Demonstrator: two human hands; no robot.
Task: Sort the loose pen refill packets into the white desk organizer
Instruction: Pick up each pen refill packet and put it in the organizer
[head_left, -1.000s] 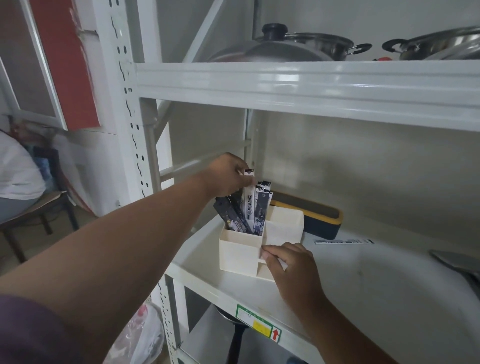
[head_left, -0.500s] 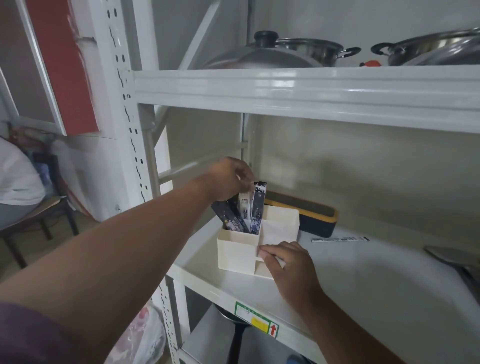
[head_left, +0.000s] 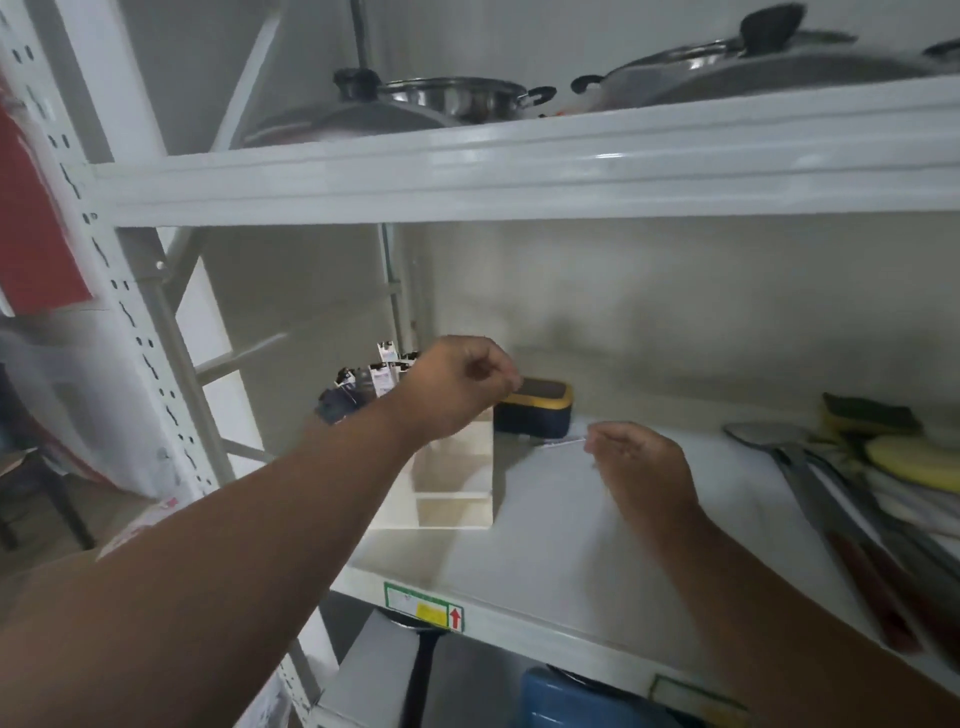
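- White metal shelving (head_left: 519, 176) fills my view, with steel pots (head_left: 457, 98) on the upper level and the work going on along the shelf (head_left: 571, 545) below it.
- I see the white organizer (head_left: 452, 483) standing at the left end of that shelf, with several refill packets (head_left: 363, 384) upright in its far-left compartment, their tops poking out behind my left wrist.
- My left hand (head_left: 457, 387) hovers over the organizer with fingers curled in toward the palm; I can't make out anything held in it.
- My right hand (head_left: 636, 462) is out over the shelf to the right of the organizer, fingers loosely bent, fingertips at the end of a thin loose packet (head_left: 563, 442) lying flat; the blur keeps me from telling whether it's pinched or only touched.
- Just behind that packet sits a dark box with a yellow rim (head_left: 535, 413).
- Kitchen utensils (head_left: 831, 499) and sponges (head_left: 883, 431) lie at the far right.
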